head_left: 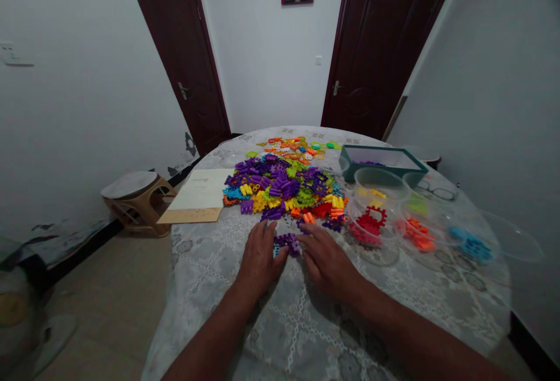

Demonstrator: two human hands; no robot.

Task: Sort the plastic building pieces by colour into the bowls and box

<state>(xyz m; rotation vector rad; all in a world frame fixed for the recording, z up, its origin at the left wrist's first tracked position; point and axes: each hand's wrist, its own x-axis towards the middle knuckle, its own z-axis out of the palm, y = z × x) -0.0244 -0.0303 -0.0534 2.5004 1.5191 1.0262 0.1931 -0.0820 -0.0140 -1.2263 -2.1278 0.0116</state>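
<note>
Several small purple plastic building pieces (289, 242) lie on the table between my hands, with a light blue piece (276, 250) at their left. My left hand (260, 252) rests beside them, fingers stretched forward and thumb apart, its tip by the purple pieces. From the other side my right hand (328, 259) reaches in with fingers spread, the fingertips touching or close to the purple pieces. Neither hand is visibly lifting anything. Just beyond the hands spreads a large mixed heap of plastic pieces (280, 182), mostly purple, with yellow, green, orange and red ones.
Clear round tubs on the right hold red pieces (367, 229), orange pieces (417, 234) and blue pieces (471, 245). Behind them are a green-edged box (385, 172) and eyeglasses (440, 192). Paper sheets (203, 189) lie at left. A stool (137, 197) stands beside the patterned tablecloth (210, 287).
</note>
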